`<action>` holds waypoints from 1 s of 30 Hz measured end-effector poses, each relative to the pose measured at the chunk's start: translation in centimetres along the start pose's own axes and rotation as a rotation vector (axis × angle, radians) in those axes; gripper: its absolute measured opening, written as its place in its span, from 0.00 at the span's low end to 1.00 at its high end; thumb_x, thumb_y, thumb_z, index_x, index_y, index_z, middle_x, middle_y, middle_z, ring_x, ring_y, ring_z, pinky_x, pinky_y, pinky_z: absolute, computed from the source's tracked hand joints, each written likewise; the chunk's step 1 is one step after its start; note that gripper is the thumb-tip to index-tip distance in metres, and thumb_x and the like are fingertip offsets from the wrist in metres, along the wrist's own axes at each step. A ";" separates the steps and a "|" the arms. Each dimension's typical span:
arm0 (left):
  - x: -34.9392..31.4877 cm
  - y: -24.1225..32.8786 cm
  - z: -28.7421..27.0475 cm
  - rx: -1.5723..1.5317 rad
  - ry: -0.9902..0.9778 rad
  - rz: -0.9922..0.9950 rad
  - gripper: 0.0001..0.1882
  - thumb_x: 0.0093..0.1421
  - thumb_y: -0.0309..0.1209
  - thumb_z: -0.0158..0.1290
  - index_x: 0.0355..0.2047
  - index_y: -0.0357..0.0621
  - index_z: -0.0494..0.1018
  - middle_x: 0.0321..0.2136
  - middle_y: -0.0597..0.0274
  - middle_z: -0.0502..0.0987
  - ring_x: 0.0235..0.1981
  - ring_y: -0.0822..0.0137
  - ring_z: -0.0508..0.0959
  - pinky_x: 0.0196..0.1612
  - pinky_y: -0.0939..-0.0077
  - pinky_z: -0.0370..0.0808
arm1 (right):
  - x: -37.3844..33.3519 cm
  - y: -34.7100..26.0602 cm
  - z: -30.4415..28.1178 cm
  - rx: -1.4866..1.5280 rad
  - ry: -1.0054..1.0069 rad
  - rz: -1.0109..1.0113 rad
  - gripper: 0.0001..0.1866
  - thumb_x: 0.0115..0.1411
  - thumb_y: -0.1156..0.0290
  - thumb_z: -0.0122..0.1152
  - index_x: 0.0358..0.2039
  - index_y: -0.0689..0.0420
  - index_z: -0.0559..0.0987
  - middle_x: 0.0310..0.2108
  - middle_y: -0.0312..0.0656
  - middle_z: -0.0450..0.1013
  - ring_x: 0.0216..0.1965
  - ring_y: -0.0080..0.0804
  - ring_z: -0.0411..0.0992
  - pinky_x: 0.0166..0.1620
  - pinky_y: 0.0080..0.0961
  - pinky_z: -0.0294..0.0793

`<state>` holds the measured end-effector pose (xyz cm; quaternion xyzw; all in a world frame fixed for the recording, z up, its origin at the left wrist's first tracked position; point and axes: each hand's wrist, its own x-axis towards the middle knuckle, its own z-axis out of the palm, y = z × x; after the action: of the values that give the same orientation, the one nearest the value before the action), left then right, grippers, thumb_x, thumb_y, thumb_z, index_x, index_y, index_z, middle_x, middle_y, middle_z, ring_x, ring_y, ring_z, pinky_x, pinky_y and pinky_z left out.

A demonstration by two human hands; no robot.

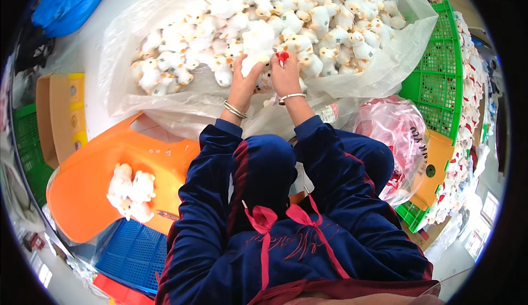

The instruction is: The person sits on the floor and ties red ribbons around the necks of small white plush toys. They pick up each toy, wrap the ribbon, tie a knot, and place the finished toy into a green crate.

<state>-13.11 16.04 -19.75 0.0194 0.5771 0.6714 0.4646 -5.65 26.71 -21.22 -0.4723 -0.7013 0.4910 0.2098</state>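
Note:
My left hand (241, 89) grips a white plush toy (257, 42) between thumb and fingers, in front of a big heap of like toys. Close beside it, my right hand (286, 78) is closed with a small red bow-shaped piece (282, 57) at its fingertips. The held toy looks overexposed, so its details are lost. Whether the red piece touches the toy, I cannot tell. The plush toy heap (324, 19), white with orange parts, lies on a clear plastic sheet (181, 104).
On my left, an orange table (82, 189) bears several white plush toys (132, 189). A blue crate (135, 255) sits below it, a cardboard box (49, 118) beyond. To my right are a clear bag of red and white pieces (393, 134) and a green crate (440, 79).

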 end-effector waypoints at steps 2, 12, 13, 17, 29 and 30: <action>-1.9 2.9 0.1 0.005 0.042 0.170 0.39 0.62 0.42 0.63 0.67 0.45 0.58 0.53 0.56 0.72 0.47 0.68 0.76 0.37 0.73 0.79 | -0.7 -3.6 -0.7 0.046 -0.021 -0.138 0.15 0.64 0.62 0.59 0.42 0.62 0.81 0.55 0.55 0.67 0.57 0.56 0.63 0.62 0.47 0.57; -25.0 14.0 4.4 0.135 -0.022 0.612 0.39 0.61 0.31 0.61 0.67 0.37 0.52 0.56 0.47 0.68 0.54 0.63 0.72 0.58 0.70 0.71 | -16.6 -22.3 -15.0 0.093 -0.082 -0.636 0.14 0.66 0.72 0.59 0.50 0.63 0.75 0.53 0.54 0.71 0.53 0.44 0.72 0.56 0.34 0.70; -28.8 13.6 4.6 0.170 -0.041 0.615 0.42 0.60 0.31 0.62 0.68 0.36 0.50 0.58 0.46 0.66 0.57 0.61 0.70 0.60 0.68 0.69 | -19.4 -22.7 -16.9 0.081 -0.162 -0.600 0.14 0.67 0.72 0.58 0.51 0.62 0.75 0.57 0.53 0.68 0.56 0.44 0.70 0.59 0.33 0.67; -40.8 7.0 2.9 0.396 -0.226 0.578 0.49 0.58 0.33 0.64 0.71 0.37 0.44 0.61 0.45 0.64 0.62 0.55 0.68 0.65 0.63 0.65 | -30.6 -17.7 -24.0 0.026 -0.457 -0.457 0.14 0.69 0.72 0.55 0.53 0.58 0.77 0.66 0.50 0.62 0.67 0.44 0.61 0.69 0.35 0.58; -42.5 5.7 -3.1 1.129 -0.242 0.519 0.48 0.54 0.41 0.68 0.68 0.36 0.56 0.64 0.38 0.65 0.65 0.44 0.68 0.64 0.59 0.69 | -35.4 -8.2 -28.0 0.178 -0.824 -0.080 0.13 0.73 0.70 0.52 0.53 0.57 0.79 0.63 0.45 0.66 0.63 0.35 0.66 0.63 0.30 0.66; -42.2 4.9 -2.4 1.224 -0.314 0.582 0.47 0.56 0.35 0.67 0.70 0.37 0.55 0.65 0.42 0.64 0.65 0.46 0.67 0.65 0.62 0.66 | -36.2 -8.2 -27.6 0.183 -0.942 -0.125 0.13 0.72 0.71 0.54 0.54 0.55 0.79 0.65 0.46 0.64 0.64 0.35 0.65 0.64 0.30 0.66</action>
<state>6.53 -12.60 4.85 0.5289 0.7489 0.3119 0.2492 28.37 8.24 4.03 -0.1349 -0.7011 0.6976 -0.0608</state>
